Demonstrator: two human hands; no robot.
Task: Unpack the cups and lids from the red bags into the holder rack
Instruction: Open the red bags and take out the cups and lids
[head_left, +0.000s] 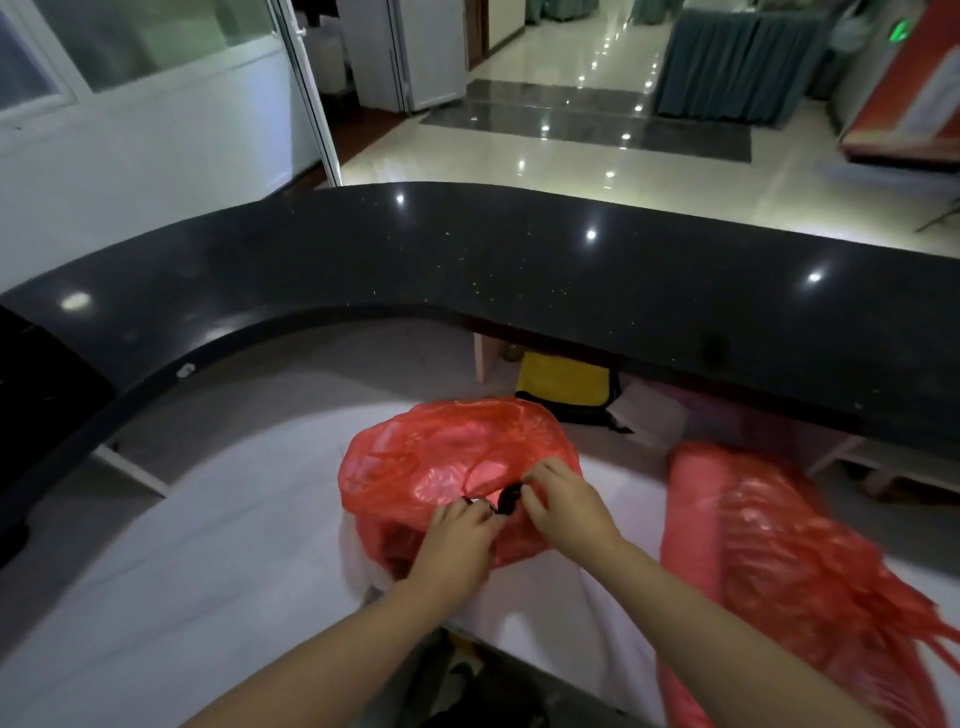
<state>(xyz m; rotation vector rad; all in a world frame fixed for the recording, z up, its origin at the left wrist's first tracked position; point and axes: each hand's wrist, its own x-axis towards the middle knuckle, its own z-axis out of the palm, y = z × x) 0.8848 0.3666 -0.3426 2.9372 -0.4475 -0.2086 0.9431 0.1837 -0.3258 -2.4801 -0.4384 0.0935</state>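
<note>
A bulging red plastic bag (441, 467) sits on the white lower desk (208, 561) in front of me, its contents hidden behind the red film. My left hand (457, 545) and my right hand (566, 506) both pinch the bag's gathered top, where a small dark tie (508, 498) shows between the fingers. A second red bag (769, 540), long and wrinkled, lies on its side to the right, apart from my hands. No cups, lids or holder rack can be seen.
A curved black counter (519, 260) runs across above the desk. Under it sit a yellow and black pouch (566, 387) and white paper (649, 415). Beyond lie a glossy tiled floor (545, 156), a draped table (737, 67) and a white partition (130, 145).
</note>
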